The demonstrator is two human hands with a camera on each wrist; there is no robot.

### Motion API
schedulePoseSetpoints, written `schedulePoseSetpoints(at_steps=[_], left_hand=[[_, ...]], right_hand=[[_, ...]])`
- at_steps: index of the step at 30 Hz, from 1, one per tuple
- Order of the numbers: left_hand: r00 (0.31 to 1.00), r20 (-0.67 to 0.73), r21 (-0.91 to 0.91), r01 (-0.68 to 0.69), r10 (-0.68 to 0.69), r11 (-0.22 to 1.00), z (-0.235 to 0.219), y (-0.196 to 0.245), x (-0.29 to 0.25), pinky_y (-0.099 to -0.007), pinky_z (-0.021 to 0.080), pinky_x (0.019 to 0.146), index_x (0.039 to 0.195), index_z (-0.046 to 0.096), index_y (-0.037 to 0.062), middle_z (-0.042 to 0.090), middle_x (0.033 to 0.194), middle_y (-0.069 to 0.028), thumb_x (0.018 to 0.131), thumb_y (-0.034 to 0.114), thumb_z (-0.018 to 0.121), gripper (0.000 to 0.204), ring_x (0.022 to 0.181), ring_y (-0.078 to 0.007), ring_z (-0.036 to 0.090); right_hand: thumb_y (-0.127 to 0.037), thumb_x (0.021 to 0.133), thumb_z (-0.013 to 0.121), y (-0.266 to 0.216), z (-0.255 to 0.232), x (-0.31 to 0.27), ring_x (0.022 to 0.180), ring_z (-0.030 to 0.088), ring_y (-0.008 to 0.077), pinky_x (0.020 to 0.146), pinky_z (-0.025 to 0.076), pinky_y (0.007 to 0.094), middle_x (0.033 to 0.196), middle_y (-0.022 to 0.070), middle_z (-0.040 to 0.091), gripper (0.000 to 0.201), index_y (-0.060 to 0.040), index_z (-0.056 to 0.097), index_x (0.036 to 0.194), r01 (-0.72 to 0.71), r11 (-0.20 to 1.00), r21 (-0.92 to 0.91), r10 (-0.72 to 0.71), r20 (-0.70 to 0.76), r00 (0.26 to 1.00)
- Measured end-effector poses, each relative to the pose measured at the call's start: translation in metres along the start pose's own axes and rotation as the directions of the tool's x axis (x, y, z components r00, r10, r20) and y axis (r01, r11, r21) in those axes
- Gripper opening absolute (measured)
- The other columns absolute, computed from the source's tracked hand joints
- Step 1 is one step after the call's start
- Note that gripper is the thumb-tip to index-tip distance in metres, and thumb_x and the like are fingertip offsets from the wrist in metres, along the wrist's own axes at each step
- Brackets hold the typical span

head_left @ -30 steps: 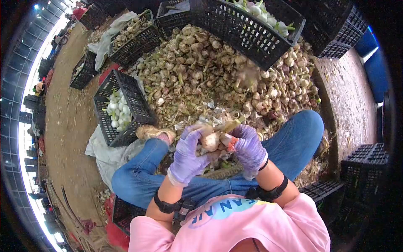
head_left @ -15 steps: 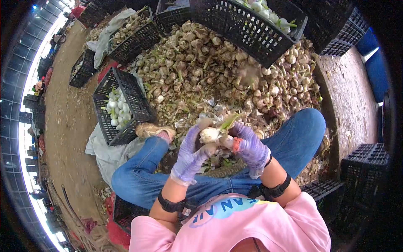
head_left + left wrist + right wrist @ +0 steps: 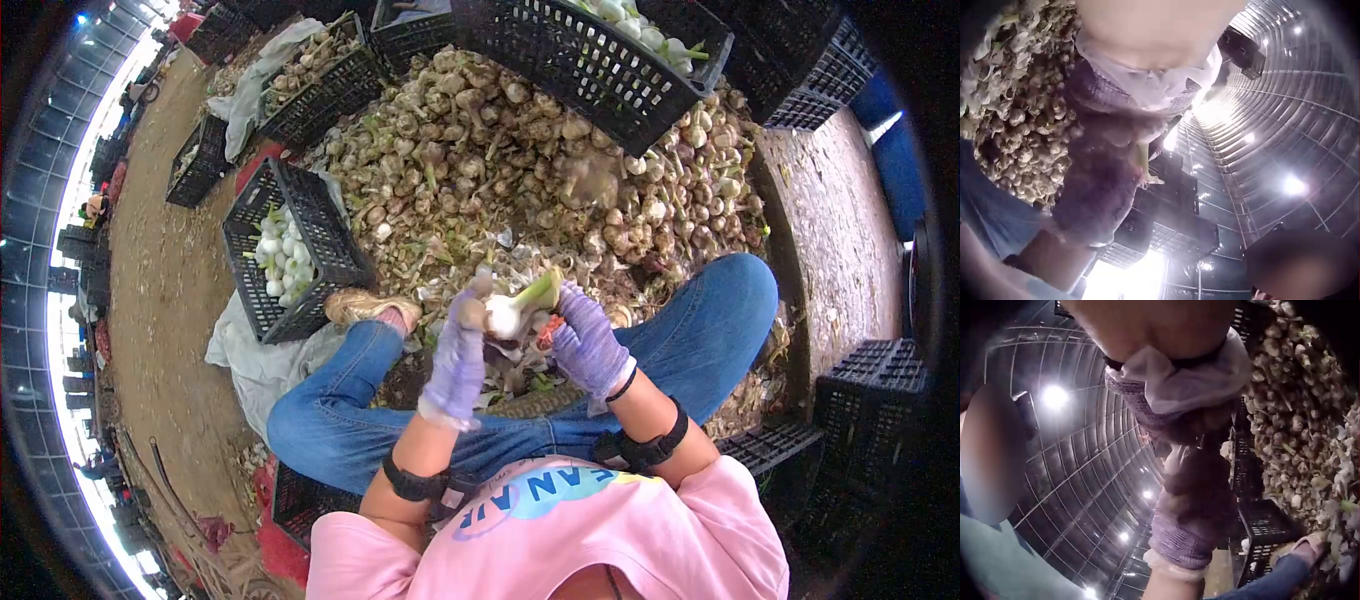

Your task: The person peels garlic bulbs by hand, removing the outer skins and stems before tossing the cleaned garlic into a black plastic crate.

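Observation:
Both hands wear purple knit gloves over thin clear plastic. In the head view a white garlic bulb (image 3: 505, 318) with a thick green stem (image 3: 540, 291) is between them, above the lap. My left hand (image 3: 459, 345) holds the bulb from the left, its bare-looking fingertips against its side. My right hand (image 3: 592, 346) grips at the stem end, its thumb wrapped in orange-red tape (image 3: 549, 332). Loose, brownish skin (image 3: 508, 352) hangs under the bulb. In the left wrist view the stem (image 3: 1143, 153) shows between the gloves; in the right wrist view the hands hide most of the bulb.
A large heap of unpeeled garlic (image 3: 480, 160) lies ahead, with scraps of skin (image 3: 440, 262) nearer the legs. A black crate (image 3: 345, 245) of white bulbs (image 3: 283, 262) stands left; another crate (image 3: 600, 75) with white bulbs overhangs the heap. More crates (image 3: 870, 420) stand at right.
The bulb has gone from brownish and skin-covered to clean white, with its green stem now pointing up to the right. The left hand has turned more upright, and loose skin hangs below.

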State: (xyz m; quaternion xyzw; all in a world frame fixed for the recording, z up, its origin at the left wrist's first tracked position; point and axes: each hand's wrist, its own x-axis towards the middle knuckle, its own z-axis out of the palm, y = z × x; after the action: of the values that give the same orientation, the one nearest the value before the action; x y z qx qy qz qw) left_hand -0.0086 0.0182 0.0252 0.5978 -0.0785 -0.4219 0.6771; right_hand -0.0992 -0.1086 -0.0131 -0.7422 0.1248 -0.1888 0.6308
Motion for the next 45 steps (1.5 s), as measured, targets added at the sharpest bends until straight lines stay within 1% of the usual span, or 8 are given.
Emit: schedulePoseSetpoints(at_steps=[2,7,15,17,19,22,33,45], left_hand=[[0.895,-0.063,0.248,-0.415,0.442,0.875,0.007,-0.011,0.000,-0.0258,0.047,0.079,0.121,0.045,0.0029,0.059,0.096,-0.0068,0.090,0.042,0.047,0.050,0.083,-0.0144,0.058],[0.994,0.064,-0.295,-0.068,0.090,0.953,-0.001,0.003,0.000,-0.0296,0.053,0.063,0.114,0.047,0.0058,0.058,0.095,-0.0077,0.084,0.045,0.055,0.050,0.078,-0.0176,0.060],[0.986,0.102,-0.164,-0.111,0.129,0.980,-0.013,0.004,0.002,-0.0285,0.053,0.062,0.120,0.047,0.0003,0.058,0.098,-0.0112,0.072,0.030,0.073,0.062,0.078,-0.0188,0.060],[0.964,0.237,-0.233,-0.062,0.119,0.970,-0.019,0.009,0.002,-0.0258,0.051,0.061,0.119,0.049,-0.0002,0.059,0.099,-0.0124,0.073,0.026,0.072,0.058,0.076,-0.0190,0.060],[0.968,0.217,-0.214,-0.081,0.128,0.974,-0.020,0.006,0.000,-0.0259,0.050,0.063,0.119,0.050,0.0005,0.059,0.101,-0.0119,0.073,0.026,0.072,0.057,0.078,-0.0189,0.060],[0.969,0.192,-0.181,-0.118,0.153,0.976,-0.017,0.003,0.001,-0.0259,0.050,0.067,0.119,0.052,0.0019,0.058,0.104,-0.0110,0.074,0.025,0.071,0.054,0.083,-0.0188,0.060],[0.846,0.206,0.347,-0.534,0.492,0.771,-0.022,0.012,-0.006,-0.0278,0.049,0.081,0.107,0.059,0.0015,0.052,0.109,-0.0069,0.076,0.017,0.071,0.037,0.095,-0.0193,0.058],[0.962,0.104,-0.444,-0.180,0.251,0.878,-0.021,0.014,0.011,-0.0374,0.054,0.078,0.099,0.062,0.0059,0.062,0.103,-0.0117,0.071,0.014,0.074,0.031,0.092,-0.0259,0.061]], right_hand=[[-0.024,0.082,0.055,0.006,0.004,0.000,0.084,0.055,0.0164,0.074,0.043,0.0279,0.093,0.0084,0.058,0.034,-0.0009,0.055,0.108,0.148,0.986,-0.077,-0.154,-0.086,0.984],[-0.042,0.079,0.060,-0.011,0.007,-0.008,0.093,0.054,0.0221,0.082,0.043,0.0346,0.104,0.0107,0.056,0.058,0.0006,0.048,0.117,-0.361,0.228,0.904,0.218,0.315,0.924],[-0.042,0.074,0.067,0.002,-0.003,-0.006,0.092,0.055,0.0242,0.073,0.046,0.0342,0.107,0.0155,0.055,0.064,0.0025,0.046,0.115,-0.306,0.025,0.952,0.085,0.303,0.949],[-0.032,0.079,0.065,0.014,-0.007,0.002,0.093,0.058,0.0238,0.078,0.049,0.0348,0.098,0.0123,0.059,0.045,0.0045,0.052,0.102,-0.111,0.648,0.753,0.265,-0.087,0.960],[-0.018,0.079,0.066,0.012,-0.016,0.004,0.097,0.057,0.0254,0.084,0.048,0.0370,0.104,0.0144,0.057,0.045,0.0037,0.047,0.114,-0.122,0.074,0.990,0.283,0.096,0.954],[-0.015,0.076,0.069,-0.013,-0.017,0.003,0.105,0.052,0.0232,0.090,0.044,0.0340,0.120,0.0140,0.049,0.075,-0.0064,0.026,0.137,-0.224,0.711,0.667,0.278,0.027,0.960],[-0.008,0.072,0.072,-0.024,0.004,0.000,0.083,0.054,0.0094,0.074,0.046,0.0240,0.091,0.0019,0.056,0.035,-0.0033,0.053,0.100,-0.188,0.838,0.512,0.183,0.060,0.981],[-0.013,0.082,0.059,0.007,-0.020,0.010,0.095,0.058,0.0184,0.083,0.045,0.0297,0.097,0.0083,0.061,0.035,-0.0023,0.052,0.114,-0.025,1.000,-0.002,0.025,0.110,0.994]])
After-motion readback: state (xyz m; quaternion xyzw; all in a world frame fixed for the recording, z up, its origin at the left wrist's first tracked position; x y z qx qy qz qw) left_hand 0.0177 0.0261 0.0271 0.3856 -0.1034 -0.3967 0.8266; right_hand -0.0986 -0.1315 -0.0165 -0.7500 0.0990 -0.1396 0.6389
